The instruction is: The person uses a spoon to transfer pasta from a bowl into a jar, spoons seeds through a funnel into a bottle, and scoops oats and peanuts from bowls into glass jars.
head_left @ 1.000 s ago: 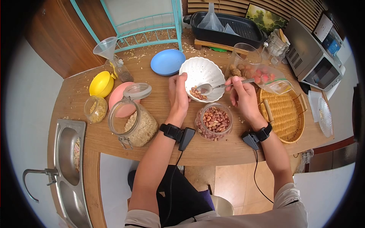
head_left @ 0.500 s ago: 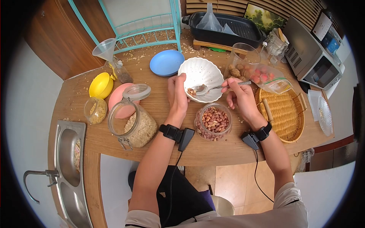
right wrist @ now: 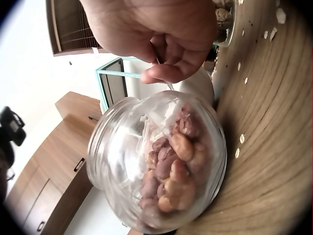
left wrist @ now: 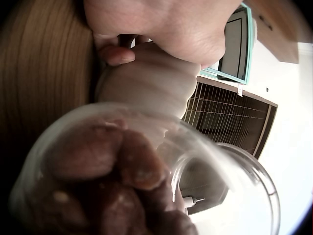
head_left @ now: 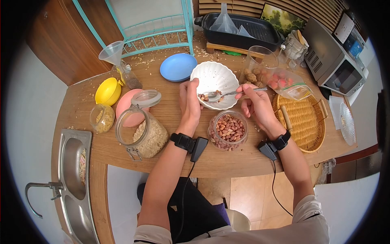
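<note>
My left hand grips the side of a white fluted bowl, thumb at the rim and fingers around its outside; in the left wrist view the fingers curl under the bowl wall. Between thumb and fingers, my right hand pinches a metal spoon by its handle. The spoon's head lies low in the bowl, among a few reddish peanuts. Just in front of the bowl stands an uncapped glass jar of peanuts, its wall filling much of the right wrist view.
Left of the left forearm is a hinged-lid jar of oats, near a pink plate and yellow bowl. A blue plate sits behind. On the right are a wicker tray, a zip bag and a container of walnuts.
The spoon's head has shifted left within the bowl, and the peanuts there have spread around it. The left hand and bowl have hardly moved.
</note>
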The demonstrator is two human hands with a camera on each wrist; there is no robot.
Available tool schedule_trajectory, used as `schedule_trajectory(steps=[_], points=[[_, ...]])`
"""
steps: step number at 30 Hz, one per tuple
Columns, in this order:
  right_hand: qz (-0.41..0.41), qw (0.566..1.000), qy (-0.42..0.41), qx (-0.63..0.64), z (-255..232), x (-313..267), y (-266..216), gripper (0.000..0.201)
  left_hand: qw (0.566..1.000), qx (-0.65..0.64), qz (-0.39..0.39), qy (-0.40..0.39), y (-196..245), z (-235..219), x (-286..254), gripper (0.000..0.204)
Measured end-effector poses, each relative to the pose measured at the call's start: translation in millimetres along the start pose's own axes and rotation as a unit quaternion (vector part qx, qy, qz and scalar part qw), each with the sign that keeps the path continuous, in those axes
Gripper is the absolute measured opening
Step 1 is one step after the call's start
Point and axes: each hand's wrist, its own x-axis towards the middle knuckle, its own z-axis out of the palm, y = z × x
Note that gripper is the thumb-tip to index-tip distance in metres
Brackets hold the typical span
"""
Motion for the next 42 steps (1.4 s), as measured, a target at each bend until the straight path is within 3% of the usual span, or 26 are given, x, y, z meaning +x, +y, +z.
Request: schedule_trajectory(steps=[11, 26, 28, 32, 34, 42], points=[[0.009, 0.999, -0.007, 0.03, 0, 0, 0, 0.032, 1.0, -0.008, 0.002, 0.006, 1, 1, -1, 0.055], [-0.048, 0.989, 0.08, 0.113, -4, -1, -8, 0.038, 1.0, -0.003, 0.001, 0.013, 5, 4, -4, 0.056], [-0.076, 0.984, 0.074, 0.145, -6, -1, -7, 0.04, 0.999, 0.018, 0.0, 0.027, 5, 6, -4, 0.045], [-0.089, 0.981, 0.064, 0.157, -4, -5, -9, 0.041, 1.0, 0.021, 0.0, 0.019, 5, 4, -3, 0.046], [-0.089, 0.98, 0.066, 0.163, -2, -6, -10, 0.042, 1.0, -0.003, -0.001, 0.007, 5, 3, -4, 0.055], [-0.094, 0.978, 0.033, 0.184, -6, -5, -4, 0.045, 1.0, 0.013, -0.002, -0.003, -1, -2, 2, 0.059]])
